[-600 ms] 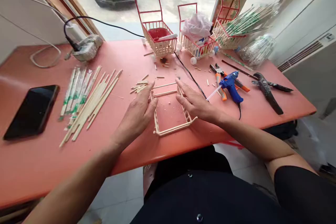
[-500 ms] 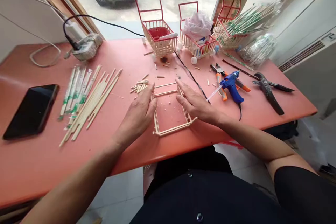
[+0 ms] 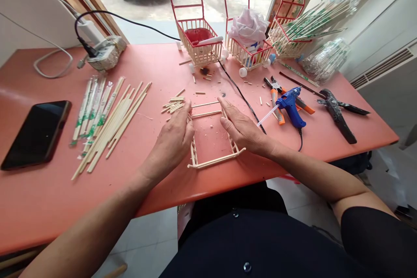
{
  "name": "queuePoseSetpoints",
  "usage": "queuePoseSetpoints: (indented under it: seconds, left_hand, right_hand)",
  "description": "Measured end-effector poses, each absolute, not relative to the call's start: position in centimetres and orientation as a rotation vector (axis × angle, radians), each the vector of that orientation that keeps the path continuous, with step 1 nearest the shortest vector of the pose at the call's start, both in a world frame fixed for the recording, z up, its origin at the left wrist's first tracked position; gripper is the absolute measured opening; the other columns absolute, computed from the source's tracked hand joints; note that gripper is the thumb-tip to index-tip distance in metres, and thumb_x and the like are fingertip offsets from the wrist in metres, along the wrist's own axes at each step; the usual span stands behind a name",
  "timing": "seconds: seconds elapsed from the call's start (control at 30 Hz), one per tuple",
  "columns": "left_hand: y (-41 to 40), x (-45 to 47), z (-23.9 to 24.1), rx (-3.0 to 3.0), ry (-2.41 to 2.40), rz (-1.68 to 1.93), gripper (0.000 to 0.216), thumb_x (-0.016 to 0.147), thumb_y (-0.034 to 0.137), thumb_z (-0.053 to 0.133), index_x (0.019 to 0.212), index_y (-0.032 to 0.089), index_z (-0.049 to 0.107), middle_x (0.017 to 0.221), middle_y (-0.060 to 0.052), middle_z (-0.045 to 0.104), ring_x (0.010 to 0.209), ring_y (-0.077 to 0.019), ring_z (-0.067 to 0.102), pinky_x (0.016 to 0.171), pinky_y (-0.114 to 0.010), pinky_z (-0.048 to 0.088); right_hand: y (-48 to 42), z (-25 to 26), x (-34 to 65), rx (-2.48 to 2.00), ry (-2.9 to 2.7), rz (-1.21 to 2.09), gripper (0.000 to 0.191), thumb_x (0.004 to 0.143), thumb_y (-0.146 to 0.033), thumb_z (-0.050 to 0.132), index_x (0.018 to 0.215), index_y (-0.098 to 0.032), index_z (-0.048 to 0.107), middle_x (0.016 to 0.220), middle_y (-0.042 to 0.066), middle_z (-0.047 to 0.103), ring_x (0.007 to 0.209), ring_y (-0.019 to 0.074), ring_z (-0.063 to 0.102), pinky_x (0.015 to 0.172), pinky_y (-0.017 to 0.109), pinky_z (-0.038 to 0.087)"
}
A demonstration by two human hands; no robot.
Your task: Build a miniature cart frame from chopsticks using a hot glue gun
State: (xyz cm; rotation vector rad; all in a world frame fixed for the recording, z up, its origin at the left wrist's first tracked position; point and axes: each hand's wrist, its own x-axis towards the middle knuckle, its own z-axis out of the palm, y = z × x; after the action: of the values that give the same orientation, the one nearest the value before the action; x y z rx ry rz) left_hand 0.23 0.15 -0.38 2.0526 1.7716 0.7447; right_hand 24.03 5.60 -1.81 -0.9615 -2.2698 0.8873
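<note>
A small rectangular frame of pale wooden sticks (image 3: 216, 161) lies on the table between my hands, with ladder-like sides. My left hand (image 3: 174, 132) rests along its left side, fingers stretched forward and thumb apart. Against the right side lies my right hand (image 3: 243, 128), its fingers also straight and the thumb pointing inward. Both hands touch the frame from outside without wrapping round it, and they partly hide its sides. Beyond my left fingertips is a small pile of short cut sticks (image 3: 174, 104). A blue hot glue gun (image 3: 291, 106) lies right of my right hand.
On the pink table (image 3: 156, 195), long chopsticks (image 3: 112, 132) and a phone (image 3: 35, 134) lie left. Pliers (image 3: 276, 100) and black-handled cutters (image 3: 337, 115) lie right. Toy carts of sticks (image 3: 200, 47) line the back near a power strip (image 3: 106, 54). A black cable (image 3: 239, 91) crosses behind my right hand.
The camera view has shifted slightly. Both hands keep their flat pose along the sides of the stick frame, which stays in place.
</note>
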Motion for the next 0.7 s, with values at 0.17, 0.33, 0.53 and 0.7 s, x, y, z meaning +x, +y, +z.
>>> queuePoseSetpoints:
  seconds: [0.17,0.33,0.53,0.7]
  left_hand:
    - [0.19,0.33,-0.39,2.056,1.780,0.751,0.067,0.101,0.031,0.036,0.161,0.007,0.054,0.163,-0.022,0.062,0.155,-0.0339,0.057,0.132,-0.056,0.044]
    - [0.22,0.27,-0.43,2.058,1.776,0.754,0.068,0.100,0.030,0.037,0.162,0.008,0.053,0.164,-0.021,0.061,0.155,-0.0355,0.056,0.132,-0.059,0.043]
    - [0.23,0.24,-0.52,2.064,1.788,0.754,0.067,0.099,0.028,0.039,0.162,0.010,0.054,0.165,-0.020,0.061,0.156,-0.0332,0.056,0.133,-0.056,0.042]
    - [0.32,0.28,-0.45,2.061,1.795,0.740,0.068,0.098,0.027,0.038,0.163,0.008,0.053,0.163,-0.021,0.063,0.154,-0.0330,0.058,0.131,-0.054,0.045]
  right_hand:
    - [5.60,-1.94,24.04,-0.976,-2.266,0.885,0.072,0.114,-0.051,0.037,0.178,-0.018,0.035,0.184,0.012,0.035,0.175,0.0288,0.027,0.145,0.057,0.021]
    - [5.70,-2.22,23.95,-0.972,-2.267,0.884,0.074,0.114,-0.053,0.036,0.178,-0.017,0.034,0.184,0.012,0.035,0.175,0.0290,0.026,0.145,0.058,0.020]
    - [5.68,-2.50,23.95,-0.972,-2.265,0.879,0.076,0.114,-0.057,0.033,0.178,-0.017,0.032,0.185,0.012,0.035,0.175,0.0279,0.025,0.145,0.055,0.019]
    - [5.76,-2.43,23.90,-0.972,-2.270,0.878,0.077,0.114,-0.056,0.033,0.178,-0.014,0.032,0.185,0.013,0.034,0.175,0.0274,0.026,0.145,0.053,0.020]
